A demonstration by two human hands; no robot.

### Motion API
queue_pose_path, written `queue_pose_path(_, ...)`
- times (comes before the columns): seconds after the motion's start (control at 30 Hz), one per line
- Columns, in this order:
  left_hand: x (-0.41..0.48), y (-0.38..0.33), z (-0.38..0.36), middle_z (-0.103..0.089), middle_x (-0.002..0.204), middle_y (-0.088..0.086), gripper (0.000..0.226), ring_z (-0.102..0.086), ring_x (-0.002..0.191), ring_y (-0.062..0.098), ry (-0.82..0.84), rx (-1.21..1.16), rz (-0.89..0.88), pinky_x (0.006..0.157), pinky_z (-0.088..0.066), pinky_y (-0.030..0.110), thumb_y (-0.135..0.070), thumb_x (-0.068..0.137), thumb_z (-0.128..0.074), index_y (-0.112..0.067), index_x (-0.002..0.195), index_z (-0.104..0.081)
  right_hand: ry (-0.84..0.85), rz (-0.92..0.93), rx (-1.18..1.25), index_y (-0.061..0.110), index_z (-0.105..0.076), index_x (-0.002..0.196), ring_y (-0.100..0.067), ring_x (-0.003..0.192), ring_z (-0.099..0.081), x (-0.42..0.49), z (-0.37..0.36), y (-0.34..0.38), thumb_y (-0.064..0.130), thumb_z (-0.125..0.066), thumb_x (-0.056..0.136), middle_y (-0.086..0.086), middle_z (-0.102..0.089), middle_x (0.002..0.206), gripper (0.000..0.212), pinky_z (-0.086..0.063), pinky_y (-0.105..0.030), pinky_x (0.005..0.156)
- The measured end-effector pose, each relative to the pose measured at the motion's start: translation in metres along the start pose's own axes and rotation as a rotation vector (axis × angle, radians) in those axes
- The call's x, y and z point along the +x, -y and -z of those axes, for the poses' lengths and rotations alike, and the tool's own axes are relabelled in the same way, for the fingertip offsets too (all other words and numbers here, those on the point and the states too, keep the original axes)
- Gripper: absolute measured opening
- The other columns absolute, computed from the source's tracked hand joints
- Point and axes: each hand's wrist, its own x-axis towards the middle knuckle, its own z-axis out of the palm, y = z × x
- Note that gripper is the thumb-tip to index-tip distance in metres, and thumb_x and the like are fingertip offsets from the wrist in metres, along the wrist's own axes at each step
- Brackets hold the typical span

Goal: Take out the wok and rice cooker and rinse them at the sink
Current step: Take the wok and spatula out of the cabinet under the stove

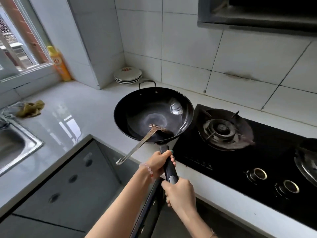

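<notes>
Gripping the round black metal wok [154,109] by its long dark handle, left hand [158,163] wrapping fingers round the upper part, right hand [180,193] clenching the lower end. Holding it over the glossy white countertop [68,109], just beside the black glass gas stove [257,160], carrying a rusty metal spatula [137,146] inside.

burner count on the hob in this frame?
2. The left burner sits just right of the wok; the right burner is cut off at the frame's right edge. More may lie out of view.
</notes>
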Motion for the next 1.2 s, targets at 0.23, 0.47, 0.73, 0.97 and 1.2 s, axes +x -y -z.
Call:
queue_pose_path(0.23,0.035,-0.029,0.023,-0.045,0.049,0.003,0.031,-0.046,0.039,0.013,-0.001,0.001,0.02,0.048,-0.047,0.022,-0.005,0.096,-0.044,-0.007,0.065,-0.043,-0.019,-0.023,-0.021,0.011,-0.054,0.06,-0.013,0.031,-0.051,0.038,-0.031,0.02,0.021,-0.061,0.067,0.002,-0.053,0.036,0.014,-0.044,-0.023,0.036)
queue_pose_path(0.47,0.056,-0.047,0.051,-0.047,0.048,0.003,0.03,-0.048,0.039,0.014,-0.016,-0.031,0.041,0.047,-0.048,0.022,-0.006,0.096,-0.045,-0.006,0.065,-0.044,0.009,-0.038,-0.049,0.01,-0.055,0.061,-0.013,0.031,-0.05,0.06,-0.055,0.034,0.021,-0.059,0.066,0.002,-0.052,0.036,0.013,-0.046,-0.025,0.039)
queue_pose_path(0.73,0.067,-0.065,0.072,-0.046,0.053,0.004,0.029,-0.048,0.04,0.013,-0.033,-0.045,0.045,0.048,-0.049,0.021,-0.008,0.096,-0.045,-0.007,0.068,-0.044,0.048,-0.003,-0.072,0.006,-0.058,0.063,-0.014,0.032,-0.053,0.079,-0.076,0.044,0.021,-0.061,0.069,0.0,-0.055,0.039,0.017,-0.048,-0.027,0.04)
queue_pose_path(0.97,0.078,-0.073,0.083,-0.047,0.055,0.005,0.028,-0.049,0.041,0.013,-0.056,-0.05,0.052,0.049,-0.05,0.022,-0.01,0.096,-0.047,-0.006,0.068,-0.045,0.098,-0.016,-0.064,0.007,-0.058,0.066,-0.012,0.031,-0.051,0.096,-0.086,0.046,0.022,-0.06,0.067,0.002,-0.054,0.04,0.015,-0.048,-0.025,0.04)
queue_pose_path(1.2,0.096,-0.078,0.088,-0.043,0.06,0.006,0.027,-0.048,0.041,0.013,-0.092,-0.141,0.028,0.048,-0.049,0.022,-0.011,0.096,-0.048,-0.007,0.07,-0.043,0.172,0.001,-0.096,0.011,-0.049,0.06,-0.016,0.031,-0.046,0.121,-0.086,0.053,0.02,-0.058,0.063,0.001,-0.049,0.039,0.013,-0.039,-0.023,0.04)
